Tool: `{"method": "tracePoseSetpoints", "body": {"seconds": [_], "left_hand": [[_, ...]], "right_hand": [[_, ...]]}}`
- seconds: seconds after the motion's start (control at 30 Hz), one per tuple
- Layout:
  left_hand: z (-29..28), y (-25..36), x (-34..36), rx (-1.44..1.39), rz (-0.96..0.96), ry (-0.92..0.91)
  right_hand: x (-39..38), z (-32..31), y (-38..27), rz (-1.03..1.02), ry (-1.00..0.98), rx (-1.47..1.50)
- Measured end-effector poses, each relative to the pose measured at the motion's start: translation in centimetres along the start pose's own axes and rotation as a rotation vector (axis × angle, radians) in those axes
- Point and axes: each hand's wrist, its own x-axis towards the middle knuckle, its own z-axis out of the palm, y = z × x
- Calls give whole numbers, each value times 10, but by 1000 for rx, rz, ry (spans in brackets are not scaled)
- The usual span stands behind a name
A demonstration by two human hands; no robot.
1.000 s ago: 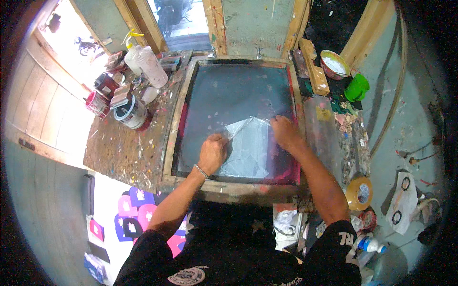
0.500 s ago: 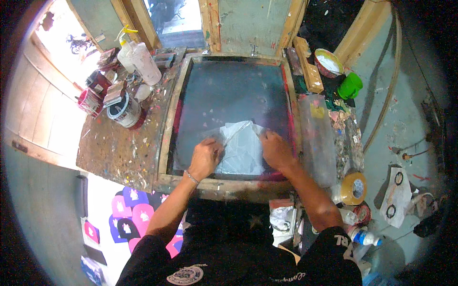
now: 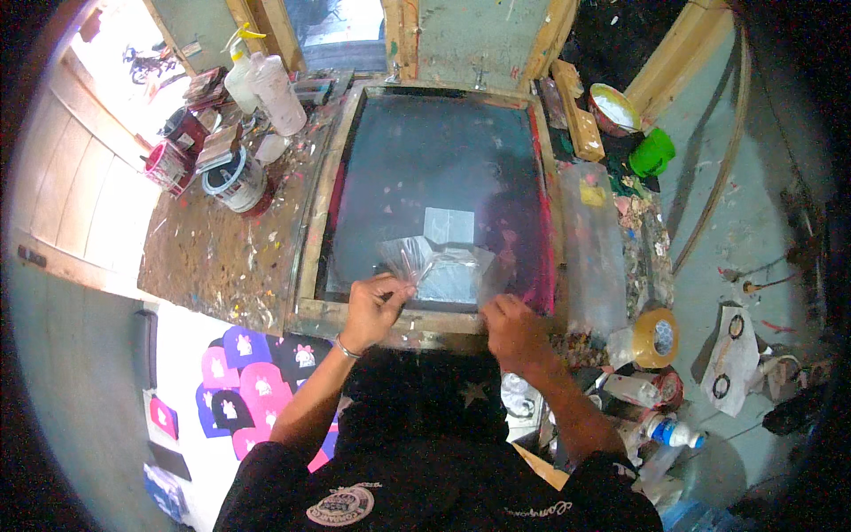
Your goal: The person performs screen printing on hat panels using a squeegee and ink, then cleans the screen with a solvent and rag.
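Note:
A wood-framed screen (image 3: 443,151) with a dark grey mesh and red edges lies before me. In its lower middle, crumpled clear film (image 3: 403,257) is partly lifted away, and a pale rectangle (image 3: 448,224) shows just above it. My left hand (image 3: 372,312) pinches the film at the frame's lower left, its fingers curled over the wood. On the other side, my right hand (image 3: 516,326) is closed on the film's lower right corner, near the frame's bottom bar.
Paint buckets (image 3: 235,186) and plastic bottles (image 3: 279,97) crowd the bench's left. Rightward are wooden bars (image 3: 581,124), a bowl (image 3: 613,111), a green mug (image 3: 652,152) and a tape roll (image 3: 647,339). Printed beanies (image 3: 261,390) show at lower left.
Both hands have come down toward me, drawing the lifted film back from its peak. A pale rectangle on the mesh now shows above the film.

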Motion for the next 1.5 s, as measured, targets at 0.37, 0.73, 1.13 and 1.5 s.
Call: {"method": "tracePoseSetpoints", "body": {"seconds": [0.37,0.73,1.13,1.5], "left_hand": [[-9,-7,-1,-501,-171,-75],[41,70,-29,-417,-232,220],[-50,-6,-53,487,70,-161],[-40,-12,-48,510,83,-61]], "right_hand": [[42,-1,-83,-38,356,575],[26,1,-61,246,167,763],[28,-39,14,346,180,753],[32,-112,87,323,40,643]]}}
